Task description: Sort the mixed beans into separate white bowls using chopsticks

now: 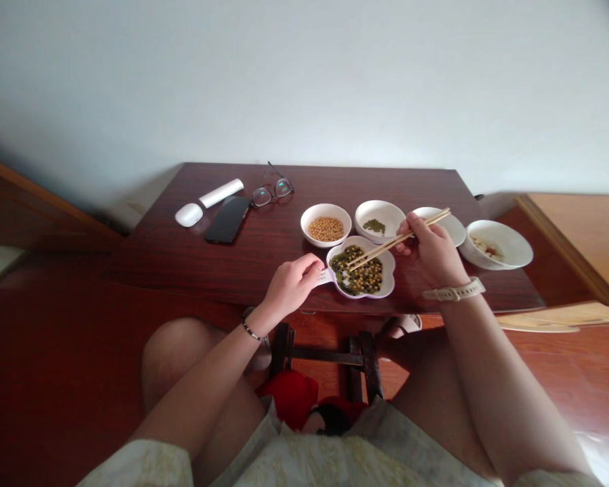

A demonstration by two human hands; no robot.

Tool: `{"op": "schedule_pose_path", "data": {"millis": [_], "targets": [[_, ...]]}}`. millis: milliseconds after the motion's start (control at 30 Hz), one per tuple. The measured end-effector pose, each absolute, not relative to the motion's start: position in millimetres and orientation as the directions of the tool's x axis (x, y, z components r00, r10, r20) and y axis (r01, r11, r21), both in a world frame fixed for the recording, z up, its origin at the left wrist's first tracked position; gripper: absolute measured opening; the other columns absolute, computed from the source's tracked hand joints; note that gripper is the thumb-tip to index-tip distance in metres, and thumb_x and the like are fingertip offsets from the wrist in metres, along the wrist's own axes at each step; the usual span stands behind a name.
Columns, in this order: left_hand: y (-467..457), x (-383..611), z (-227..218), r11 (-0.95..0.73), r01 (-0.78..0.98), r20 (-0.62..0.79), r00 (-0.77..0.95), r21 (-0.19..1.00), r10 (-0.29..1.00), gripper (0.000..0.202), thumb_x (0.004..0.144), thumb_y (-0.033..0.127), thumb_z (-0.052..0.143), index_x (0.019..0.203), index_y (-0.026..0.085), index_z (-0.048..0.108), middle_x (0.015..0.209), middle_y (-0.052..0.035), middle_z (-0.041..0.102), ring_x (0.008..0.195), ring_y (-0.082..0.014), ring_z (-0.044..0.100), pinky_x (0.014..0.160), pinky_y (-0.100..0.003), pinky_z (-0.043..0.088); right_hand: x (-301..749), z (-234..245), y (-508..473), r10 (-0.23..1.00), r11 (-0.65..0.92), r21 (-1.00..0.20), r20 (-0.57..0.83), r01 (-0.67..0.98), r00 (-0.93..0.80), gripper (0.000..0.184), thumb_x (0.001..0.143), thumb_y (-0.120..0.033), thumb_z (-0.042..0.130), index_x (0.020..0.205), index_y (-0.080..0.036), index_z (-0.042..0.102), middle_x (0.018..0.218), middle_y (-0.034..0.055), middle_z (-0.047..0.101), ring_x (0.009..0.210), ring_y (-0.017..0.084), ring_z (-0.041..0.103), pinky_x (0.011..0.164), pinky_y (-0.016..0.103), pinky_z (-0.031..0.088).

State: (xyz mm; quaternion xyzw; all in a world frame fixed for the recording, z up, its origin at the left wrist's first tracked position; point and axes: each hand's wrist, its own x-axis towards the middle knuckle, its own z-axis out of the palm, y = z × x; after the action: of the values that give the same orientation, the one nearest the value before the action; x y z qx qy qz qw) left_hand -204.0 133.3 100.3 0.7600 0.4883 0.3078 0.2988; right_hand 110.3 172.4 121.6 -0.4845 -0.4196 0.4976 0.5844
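My left hand (295, 281) is closed round the short handle of a white, flower-shaped dish (388, 276) with a purple rim. Dark green and yellow beans (363, 276) lie mixed inside it. In my right hand (429, 247) is a pair of wooden chopsticks (386, 247), slanting down to the left with their tips among the beans. Whether a bean is between the tips is too small to tell. Just behind the dish, one white bowl (309, 233) holds yellow beans, and another bowl (392, 211) holds a few small green ones.
Right of these, partly behind my right hand, sits a white bowl (454, 232); a larger bowl (517, 253) beside it contains pale pieces. Glasses (273, 193), a black phone (228, 220), a white tube-shaped case (222, 193) and a rounded white object (189, 215) lie on the table's left (172, 260).
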Motion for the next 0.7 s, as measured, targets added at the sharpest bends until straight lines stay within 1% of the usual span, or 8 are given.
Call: {"op": "schedule_pose_path", "data": {"millis": [100,200,400,700], "targets": [[133.3,-204.5,100.1,-0.345,0.555,0.177,0.334,0.757,0.926,0.032,0.116,0.036,0.054,0.103,0.020,0.078,0.094,-0.0032,0.083,0.079,-0.0177,0.071,0.072,-0.029,0.041,110.4,116.4,173.1,0.988,0.027,-0.998,0.017,-0.063,0.154,0.050,0.093,-0.068,0.086,0.079,-0.022,0.072,0.066,0.0020,0.065,0.055,0.012,0.060,0.045,0.021,0.046],[133.0,-205.1,99.5,-0.347,0.554,0.177,0.337,0.757,0.925,0.032,0.117,0.037,0.054,0.103,0.020,0.078,0.094,-0.0029,0.083,0.078,-0.0170,0.071,0.071,-0.029,0.040,109.7,114.2,172.3,0.988,0.034,-0.999,0.033,-0.003,0.150,0.051,0.095,-0.069,0.083,0.080,-0.022,0.073,0.064,0.0032,0.065,0.054,0.014,0.061,0.044,0.023,0.046],[132.8,-205.3,98.7,-0.356,0.551,0.184,0.343,0.755,0.921,0.032,0.117,0.037,0.054,0.104,0.020,0.078,0.096,-0.0032,0.084,0.077,-0.0166,0.071,0.070,-0.029,0.040,110.0,115.1,169.6,0.990,0.039,-0.998,0.045,0.042,0.136,0.056,0.092,-0.075,0.083,0.078,-0.021,0.073,0.065,0.0029,0.065,0.054,0.014,0.063,0.046,0.024,0.049],[133.9,-205.2,97.6,-0.355,0.558,0.186,0.337,0.750,0.923,0.032,0.117,0.037,0.054,0.104,0.021,0.079,0.098,-0.0036,0.084,0.082,-0.0183,0.074,0.073,-0.029,0.043,109.6,113.5,167.1,0.990,0.047,-0.996,0.056,0.073,0.129,0.053,0.097,-0.072,0.080,0.080,-0.022,0.072,0.069,0.0027,0.066,0.055,0.014,0.063,0.049,0.025,0.051]]}}
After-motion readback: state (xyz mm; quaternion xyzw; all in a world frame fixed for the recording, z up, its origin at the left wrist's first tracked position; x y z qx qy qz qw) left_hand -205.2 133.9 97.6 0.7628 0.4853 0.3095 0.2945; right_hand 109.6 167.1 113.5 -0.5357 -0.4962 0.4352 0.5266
